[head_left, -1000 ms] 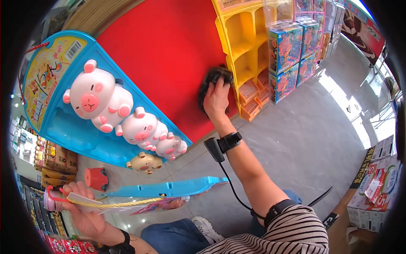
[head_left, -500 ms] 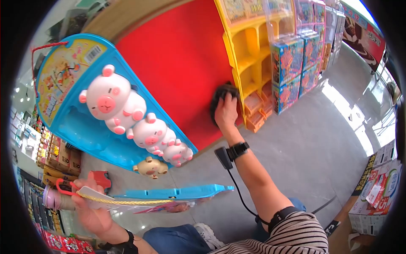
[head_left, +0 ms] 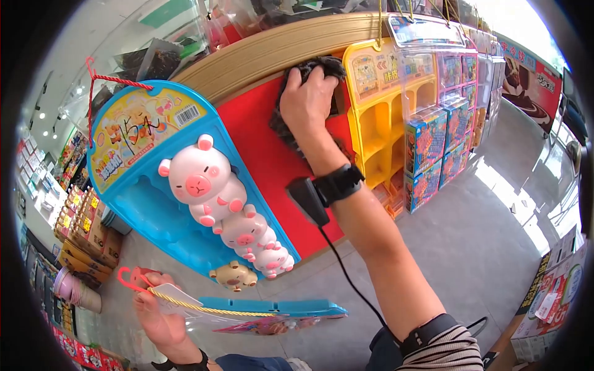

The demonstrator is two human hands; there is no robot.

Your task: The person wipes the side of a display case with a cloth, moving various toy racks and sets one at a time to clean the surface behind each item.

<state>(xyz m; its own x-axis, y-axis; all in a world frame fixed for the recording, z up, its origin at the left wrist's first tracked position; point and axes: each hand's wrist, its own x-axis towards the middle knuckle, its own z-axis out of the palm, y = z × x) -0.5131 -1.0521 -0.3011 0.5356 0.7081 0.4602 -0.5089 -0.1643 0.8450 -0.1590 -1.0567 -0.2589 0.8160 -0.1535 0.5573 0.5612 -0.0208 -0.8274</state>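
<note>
My right hand point(head_left: 306, 105) is closed over a dark, fuzzy cloth point(head_left: 282, 120) and presses it against the upper part of a red panel point(head_left: 257, 117). Low on the left, my left hand point(head_left: 162, 324) grips a blue toy display board point(head_left: 278, 306) by its top, near a red hook point(head_left: 129, 281) and a yellow cord point(head_left: 204, 308). That board is seen nearly edge-on. Beside the red panel hangs a blue display tray point(head_left: 151, 216) with several pink-and-white animal toys point(head_left: 199, 176) and a small tan one point(head_left: 234, 276).
Right of the panel hang a yellow compartment tray point(head_left: 374, 123) and colourful boxed goods point(head_left: 427, 145). A wooden ledge point(head_left: 266, 46) runs above. Cartons point(head_left: 550, 303) stand at lower right, and stacked tubs point(head_left: 74, 287) at left. A cable point(head_left: 346, 272) hangs from a device at my right wrist.
My right hand has moved the cloth up the red panel, close to the wooden ledge. The view has tilted upward. My left hand still holds the display board.
</note>
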